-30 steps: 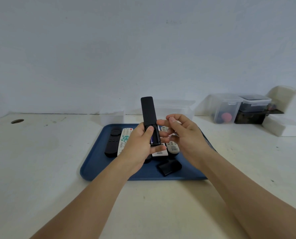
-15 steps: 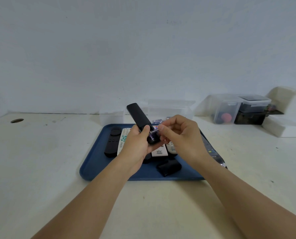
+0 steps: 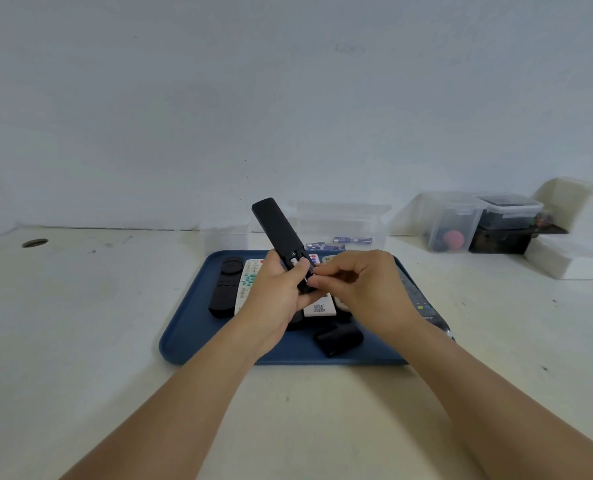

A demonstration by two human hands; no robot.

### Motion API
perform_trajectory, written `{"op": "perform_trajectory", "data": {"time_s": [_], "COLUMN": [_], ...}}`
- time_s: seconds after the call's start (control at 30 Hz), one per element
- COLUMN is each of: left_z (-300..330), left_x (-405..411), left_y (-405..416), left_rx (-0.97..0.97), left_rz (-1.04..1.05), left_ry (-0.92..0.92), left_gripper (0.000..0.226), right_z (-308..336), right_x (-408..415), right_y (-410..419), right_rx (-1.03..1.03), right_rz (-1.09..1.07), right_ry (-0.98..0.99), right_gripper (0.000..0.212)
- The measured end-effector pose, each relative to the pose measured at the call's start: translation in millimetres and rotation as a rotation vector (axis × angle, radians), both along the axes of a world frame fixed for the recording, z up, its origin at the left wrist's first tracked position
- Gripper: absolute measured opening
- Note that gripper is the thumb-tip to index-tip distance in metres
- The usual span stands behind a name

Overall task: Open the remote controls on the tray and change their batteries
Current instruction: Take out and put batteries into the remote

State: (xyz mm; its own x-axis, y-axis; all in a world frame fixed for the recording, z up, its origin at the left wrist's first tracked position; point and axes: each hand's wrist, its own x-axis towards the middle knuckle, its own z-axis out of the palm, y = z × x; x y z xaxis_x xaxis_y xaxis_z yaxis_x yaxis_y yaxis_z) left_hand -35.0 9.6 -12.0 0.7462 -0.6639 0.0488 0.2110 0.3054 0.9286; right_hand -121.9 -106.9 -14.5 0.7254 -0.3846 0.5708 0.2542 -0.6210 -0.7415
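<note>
We've got the slim black remote (image 3: 278,230) up off the tray (image 3: 198,327), gripped low in our left hand (image 3: 275,296), with its far end leaning away and to the left. A second ago it stood nearly upright and our right hand (image 3: 361,289) was only hovering close by. Now the remote is tipped over and our right fingertips (image 3: 317,276) pinch a battery (image 3: 308,269) right at the open compartment, thumb and forefinger closed tight on it. We can't tell whether it's going in or coming out, but either way we're mid-swap on this one, with the other remotes not yet opened.

Materials: the remote is a matte black plastic bar with squared edges. Its loose back cover (image 3: 338,336) seems to be the dark curved piece lying on the near part of the blue tray, which looks smooth with rounded corners and a raised lip. A white remote with coloured buttons (image 3: 250,276) and another black remote (image 3: 226,289) lie flat on the left. Spare batteries (image 3: 352,240), small shiny cylinders, sit just beyond the far edge.
</note>
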Motion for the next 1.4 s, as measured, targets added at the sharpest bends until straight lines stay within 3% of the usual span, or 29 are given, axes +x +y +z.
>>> {"op": "perform_trajectory", "data": {"time_s": [0.2,0.37,0.53,0.9,1.0,1.07,1.17,1.27,1.4], "left_z": [1.3,2.4,6.6,2.5,2.5,2.8,3.9,2.4,1.8], "left_x": [-5.1,-7.4,-6.9,-9.4,-8.2,-3.2,4.4,6.2,4.1], "left_y": [1.3,2.1,5.9,3.9,2.3,1.9,5.3,6.5,5.1], "left_rx": [-0.023,-0.002,-0.002,0.096,0.107,0.108,0.087,0.108,0.127], "left_rz": [-0.087,-0.13,-0.172,-0.177,-0.069,0.022,0.074,0.079,0.065], "left_ry": [-0.015,0.011,0.0,-0.072,-0.116,-0.139,-0.112,-0.101,-0.13], "left_gripper": [0.022,0.025,0.026,0.024,0.021,0.017,0.015,0.018,0.016], "right_z": [4.2,4.4,3.6,9.1,15.1,21.9,29.8,29.3,27.8], "right_x": [-0.7,-1.3,-3.0,-6.8,-11.5,-19.0,-27.1,-28.5,-29.7], "right_y": [-3.5,-2.6,0.0,-0.1,-6.7,-13.0,-17.3,-14.6,-15.2], "right_rx": [0.332,0.362,0.478,0.59,0.478,0.172,-0.3,-0.4,-0.466], "right_rz": [0.094,0.071,0.136,0.146,0.132,0.066,0.051,0.142,0.094], "right_ry": [-0.016,-0.007,0.082,0.216,0.36,0.458,0.604,0.748,0.798], "right_gripper": [0.007,0.009,0.032,0.024,0.03,0.033,0.021,0.016,0.028]}}
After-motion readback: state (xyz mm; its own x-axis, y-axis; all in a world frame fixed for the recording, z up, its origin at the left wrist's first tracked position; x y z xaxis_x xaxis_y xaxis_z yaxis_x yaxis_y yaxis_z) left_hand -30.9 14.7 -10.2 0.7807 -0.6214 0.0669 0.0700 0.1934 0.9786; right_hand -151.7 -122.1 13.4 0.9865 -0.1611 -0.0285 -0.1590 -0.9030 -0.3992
